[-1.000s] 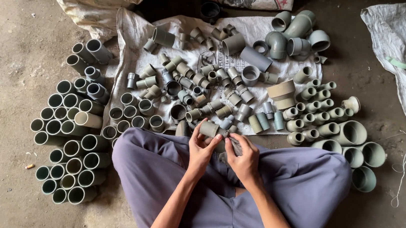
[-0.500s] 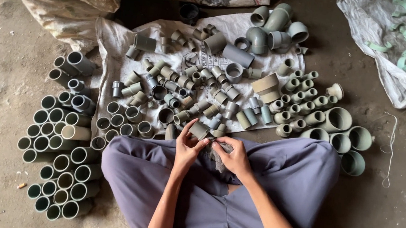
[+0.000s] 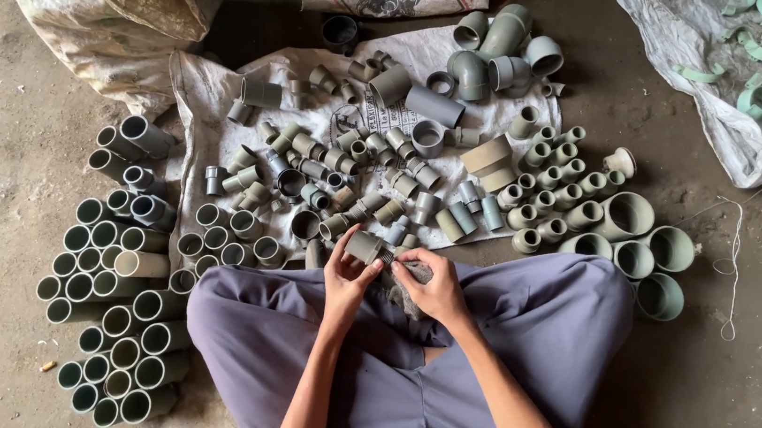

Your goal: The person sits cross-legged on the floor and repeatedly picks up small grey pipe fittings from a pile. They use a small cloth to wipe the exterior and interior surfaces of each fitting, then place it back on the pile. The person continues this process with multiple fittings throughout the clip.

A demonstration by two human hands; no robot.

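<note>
While you sit cross-legged, your left hand (image 3: 347, 281) pinches a grey fitting (image 3: 364, 245) above your lap, steadying it; your right hand (image 3: 430, 285), fingers curled together, presses a wad (image 3: 407, 294) against its end. Sorted pipes (image 3: 113, 290) surround you.

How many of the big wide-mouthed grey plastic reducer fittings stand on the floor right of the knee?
5: the largest grey reducer at top, one left below it, one in the middle, one to the right, one lowest. None seems hidden.
</note>
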